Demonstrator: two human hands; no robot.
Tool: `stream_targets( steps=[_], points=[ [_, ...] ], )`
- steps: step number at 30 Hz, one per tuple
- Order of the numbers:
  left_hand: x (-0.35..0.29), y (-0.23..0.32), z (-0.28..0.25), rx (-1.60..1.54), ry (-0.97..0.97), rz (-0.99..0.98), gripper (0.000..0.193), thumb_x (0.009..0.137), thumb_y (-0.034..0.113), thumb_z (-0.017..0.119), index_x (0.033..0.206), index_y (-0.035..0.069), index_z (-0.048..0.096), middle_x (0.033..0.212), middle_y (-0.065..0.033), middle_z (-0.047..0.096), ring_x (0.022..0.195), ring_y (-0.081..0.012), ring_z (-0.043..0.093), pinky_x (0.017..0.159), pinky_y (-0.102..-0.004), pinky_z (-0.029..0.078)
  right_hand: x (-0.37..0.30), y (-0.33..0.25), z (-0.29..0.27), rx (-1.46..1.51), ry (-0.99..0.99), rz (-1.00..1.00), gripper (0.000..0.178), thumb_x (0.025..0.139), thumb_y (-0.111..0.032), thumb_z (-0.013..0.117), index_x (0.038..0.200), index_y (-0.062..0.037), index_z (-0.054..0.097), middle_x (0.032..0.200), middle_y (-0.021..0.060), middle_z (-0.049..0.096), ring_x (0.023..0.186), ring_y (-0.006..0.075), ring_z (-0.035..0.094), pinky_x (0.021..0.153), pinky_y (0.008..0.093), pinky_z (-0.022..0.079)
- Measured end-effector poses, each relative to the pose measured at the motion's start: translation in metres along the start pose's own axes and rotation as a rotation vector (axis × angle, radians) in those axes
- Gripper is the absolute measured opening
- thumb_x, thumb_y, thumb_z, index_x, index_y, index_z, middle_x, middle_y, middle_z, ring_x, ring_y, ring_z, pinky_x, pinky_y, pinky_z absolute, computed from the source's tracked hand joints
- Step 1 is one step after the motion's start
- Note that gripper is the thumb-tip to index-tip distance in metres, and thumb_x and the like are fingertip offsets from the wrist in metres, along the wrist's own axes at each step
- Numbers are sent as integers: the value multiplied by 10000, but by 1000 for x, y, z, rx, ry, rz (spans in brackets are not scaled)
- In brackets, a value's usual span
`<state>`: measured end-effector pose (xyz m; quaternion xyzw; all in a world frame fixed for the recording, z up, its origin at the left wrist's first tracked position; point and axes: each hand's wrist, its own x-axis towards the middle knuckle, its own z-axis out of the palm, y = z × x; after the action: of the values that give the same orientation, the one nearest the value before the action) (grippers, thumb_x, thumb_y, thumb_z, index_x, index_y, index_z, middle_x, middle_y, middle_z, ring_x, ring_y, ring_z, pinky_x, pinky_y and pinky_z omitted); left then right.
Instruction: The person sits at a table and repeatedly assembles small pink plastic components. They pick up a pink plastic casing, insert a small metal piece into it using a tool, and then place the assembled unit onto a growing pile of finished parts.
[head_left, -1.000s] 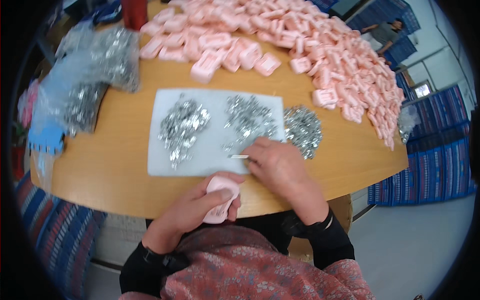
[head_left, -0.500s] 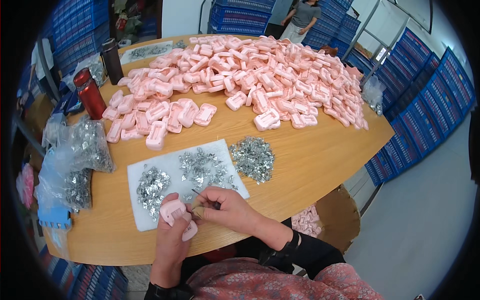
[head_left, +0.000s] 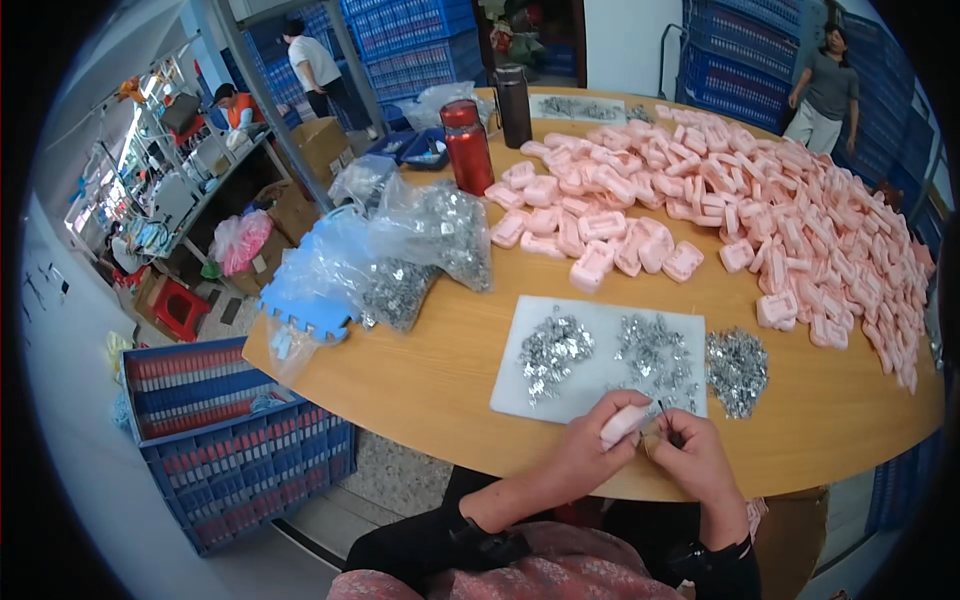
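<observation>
My left hand (head_left: 580, 440) is closed around a pale pink plastic casing (head_left: 624, 426), which is tilted so that its smooth side shows. Close against it, my right hand (head_left: 692, 452) pinches a thin dark tool (head_left: 661, 407) with its tip pointing up and away; its exact kind is too small to tell. What lies between the fingertips is hidden. Just beyond both hands, a white foam sheet (head_left: 510, 385) carries loose heaps of small silvery metal clips (head_left: 556, 350). Another heap of metal pieces (head_left: 737, 372) sits on the wood to its right.
A large pile of pink casings (head_left: 790, 220) covers the far right of the wooden table (head_left: 420, 400). Clear bags of metal pieces (head_left: 440, 235), a red flask (head_left: 467, 150) and a dark bottle (head_left: 513, 105) stand left. Blue crates (head_left: 240, 460) are stacked beside the table. Other people are farther back.
My view has swung left, so table and hands appear farther right. The casing has turned from showing its slotted face to a smooth side. Both hands remain together at it.
</observation>
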<state>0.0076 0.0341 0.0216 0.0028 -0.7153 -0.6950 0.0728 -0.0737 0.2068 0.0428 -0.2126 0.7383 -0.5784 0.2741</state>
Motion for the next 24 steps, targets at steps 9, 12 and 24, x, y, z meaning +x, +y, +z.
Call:
stream_targets(
  steps=[9, 12, 24],
  points=[
    [4, -2, -12, -969, -121, -456, 626, 1045, 529, 189, 1369, 53, 437, 912, -127, 643, 782, -245, 666, 691, -425, 584, -5, 0, 6, 211, 148, -150, 102, 897, -68, 672, 967, -26, 610, 811, -87, 469, 744, 9, 411, 644, 184, 354],
    [4, 1, -7, -953, -145, -495, 602, 1058, 489, 166, 1357, 56, 459, 880, -108, 641, 753, -216, 661, 674, -409, 592, -9, 2, 8, 191, 144, -180, 113, 908, -82, 681, 975, -14, 621, 824, -65, 489, 742, 17, 424, 654, 188, 369],
    [0, -3, -4, -946, -145, -537, 592, 1061, 472, 169, 1356, 51, 462, 913, -129, 662, 727, -254, 685, 668, -436, 613, -8, -4, 25, 79, 136, -258, 133, 893, -36, 670, 1005, 34, 651, 867, 15, 532, 683, 38, 576, 614, 201, 457]
  ],
)
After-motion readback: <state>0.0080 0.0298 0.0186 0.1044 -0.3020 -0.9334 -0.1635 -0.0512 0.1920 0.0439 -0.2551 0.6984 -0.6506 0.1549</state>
